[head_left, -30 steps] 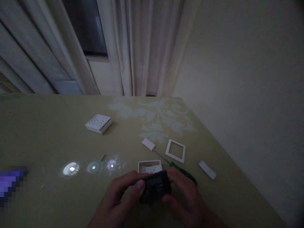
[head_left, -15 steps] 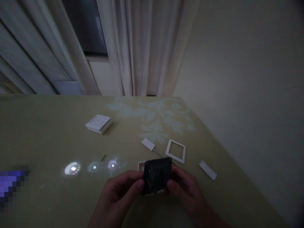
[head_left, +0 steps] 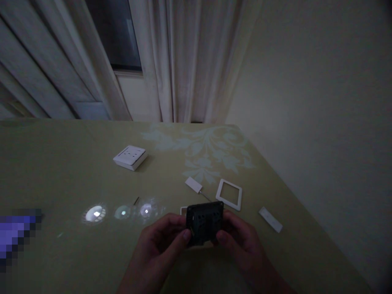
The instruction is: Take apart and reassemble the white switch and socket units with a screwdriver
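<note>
Tipped upright since a second ago, the black module (head_left: 204,223) sits pinched between left hand (head_left: 159,247) and right hand (head_left: 243,247) — white strip (head_left: 270,219) nearest the right edge of the table (head_left: 73,261).

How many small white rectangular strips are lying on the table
2: one strip left of the square white frame, the other strip right of it. Any behind the black fitting would be hidden.
</note>
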Motion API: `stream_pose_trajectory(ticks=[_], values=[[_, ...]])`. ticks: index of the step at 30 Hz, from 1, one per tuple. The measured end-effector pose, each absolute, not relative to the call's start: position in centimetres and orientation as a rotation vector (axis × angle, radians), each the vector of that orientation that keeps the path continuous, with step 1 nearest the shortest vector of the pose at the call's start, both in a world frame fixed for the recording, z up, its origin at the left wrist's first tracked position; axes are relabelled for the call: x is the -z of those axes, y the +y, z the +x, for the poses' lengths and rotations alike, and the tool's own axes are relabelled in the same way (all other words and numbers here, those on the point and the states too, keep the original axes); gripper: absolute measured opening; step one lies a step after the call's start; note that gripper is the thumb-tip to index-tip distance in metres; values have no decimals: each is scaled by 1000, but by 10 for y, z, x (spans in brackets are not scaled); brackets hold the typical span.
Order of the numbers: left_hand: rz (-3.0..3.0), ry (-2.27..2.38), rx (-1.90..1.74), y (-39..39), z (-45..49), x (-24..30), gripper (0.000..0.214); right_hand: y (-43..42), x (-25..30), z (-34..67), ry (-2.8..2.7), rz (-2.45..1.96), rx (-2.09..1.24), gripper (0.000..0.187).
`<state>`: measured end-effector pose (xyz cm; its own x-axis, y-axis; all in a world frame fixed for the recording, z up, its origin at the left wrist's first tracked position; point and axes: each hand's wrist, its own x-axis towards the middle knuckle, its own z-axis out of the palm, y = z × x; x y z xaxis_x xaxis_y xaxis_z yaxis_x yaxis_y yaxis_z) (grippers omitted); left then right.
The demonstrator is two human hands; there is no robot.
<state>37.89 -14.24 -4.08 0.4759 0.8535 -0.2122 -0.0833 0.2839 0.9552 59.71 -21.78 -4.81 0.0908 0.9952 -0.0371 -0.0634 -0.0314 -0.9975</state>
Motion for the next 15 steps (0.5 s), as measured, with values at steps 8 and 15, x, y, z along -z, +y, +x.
stream_pose_trajectory(ticks=[8,15], values=[[1262,904,-785,-148,384,47,19,-226,49,600,-1502,-1372,-53,49],[1610,823,-855,-172,393,56,15,-232,30,597,-1866,-1255,347,14]])
